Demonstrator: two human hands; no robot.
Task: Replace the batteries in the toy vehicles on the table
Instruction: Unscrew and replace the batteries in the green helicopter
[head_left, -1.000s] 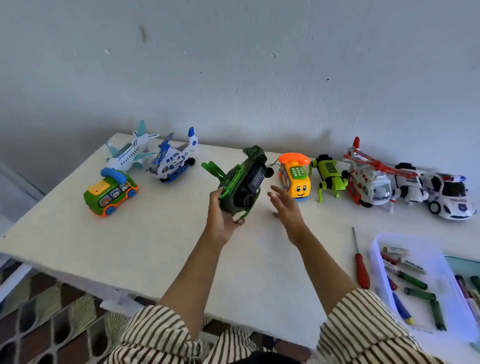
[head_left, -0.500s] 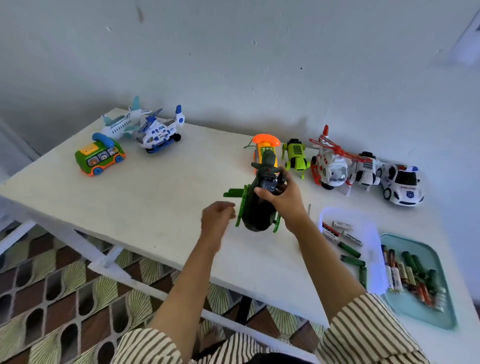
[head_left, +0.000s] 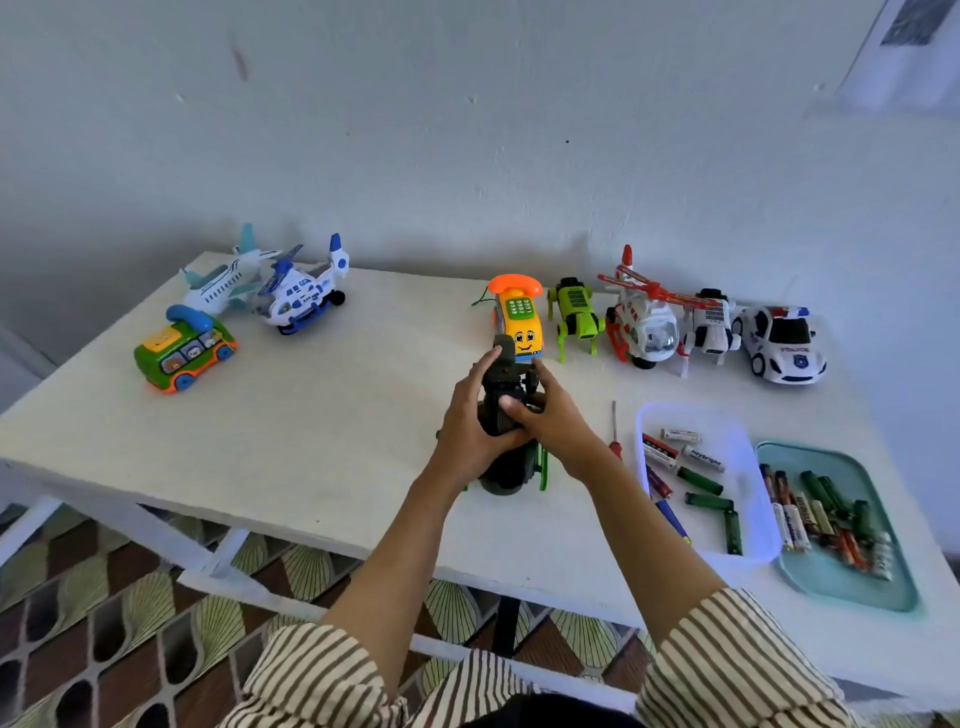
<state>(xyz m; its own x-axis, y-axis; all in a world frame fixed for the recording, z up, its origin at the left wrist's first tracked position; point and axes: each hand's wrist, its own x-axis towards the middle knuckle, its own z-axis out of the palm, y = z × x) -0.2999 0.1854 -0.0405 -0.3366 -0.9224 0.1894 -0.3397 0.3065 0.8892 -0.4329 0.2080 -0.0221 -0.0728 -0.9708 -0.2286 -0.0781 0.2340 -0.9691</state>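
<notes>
A dark green toy helicopter (head_left: 508, 470) is held belly-up over the middle of the white table (head_left: 322, 415). My left hand (head_left: 467, 415) grips its left side. My right hand (head_left: 553, 413) grips the right side, thumb pressed on the underside. A red-handled screwdriver (head_left: 615, 435) lies just right of my right hand. A clear tray (head_left: 727, 421) holds several loose batteries (head_left: 701, 480). Beside it a teal tray (head_left: 831, 582) holds several more batteries (head_left: 826, 514).
A row along the wall: yellow phone car (head_left: 519, 322), green robot dog (head_left: 575, 317), red-white helicopter (head_left: 644, 322), white robot dog (head_left: 710, 322), police car (head_left: 784, 345). Far left stand a plane (head_left: 223, 283), a blue-white helicopter (head_left: 301, 291) and a green phone bus (head_left: 182, 351).
The green helicopter passed from my left hand to my right, then came down and nearer. Now both hands grip it, turned belly-up.
</notes>
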